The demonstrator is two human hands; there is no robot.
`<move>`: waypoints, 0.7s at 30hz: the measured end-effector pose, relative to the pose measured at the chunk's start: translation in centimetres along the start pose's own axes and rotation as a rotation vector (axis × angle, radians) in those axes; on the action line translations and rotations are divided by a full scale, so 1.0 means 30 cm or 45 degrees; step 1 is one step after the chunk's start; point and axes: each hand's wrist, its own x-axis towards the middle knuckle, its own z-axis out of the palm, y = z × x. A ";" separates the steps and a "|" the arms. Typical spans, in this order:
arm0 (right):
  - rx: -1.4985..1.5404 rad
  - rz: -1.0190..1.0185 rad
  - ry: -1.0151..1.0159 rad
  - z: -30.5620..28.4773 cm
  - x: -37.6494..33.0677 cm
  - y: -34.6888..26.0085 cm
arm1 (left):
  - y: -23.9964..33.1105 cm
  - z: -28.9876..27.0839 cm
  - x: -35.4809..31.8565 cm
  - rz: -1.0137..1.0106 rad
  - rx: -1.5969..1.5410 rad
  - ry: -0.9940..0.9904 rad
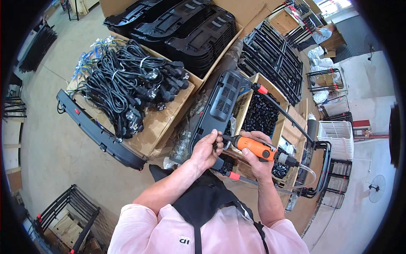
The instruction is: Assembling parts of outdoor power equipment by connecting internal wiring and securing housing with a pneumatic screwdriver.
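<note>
My right hand (pixel 259 153) is wrapped around an orange air screwdriver (pixel 250 148), with a clear hose (pixel 312 171) at its rear. The tool's dark tip points left, to the fingers of my left hand (pixel 206 149). Those fingers are curled closed around small dark pieces that look like screws (pixel 215 146). Right beside and beyond the left hand lies a black plastic panel (pixel 204 127) with a vented raised part (pixel 226 95). A black tube frame (pixel 287 115) with red clips (pixel 262 89) adjoins the panel. Whether the tool tip touches a screw is hidden by the fingers.
Bundled black power cords (pixel 127 80) cover a cardboard surface at left, with a long black curved bar (pixel 101 131) along its edge. Stacked black panels (pixel 198 42) fill a box behind. Open bins hold small black parts (pixel 259 113). A person (pixel 323 36) is at the far right.
</note>
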 end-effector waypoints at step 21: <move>-0.018 -0.016 0.107 -0.631 0.741 0.223 | -0.327 0.264 0.394 0.067 0.246 0.267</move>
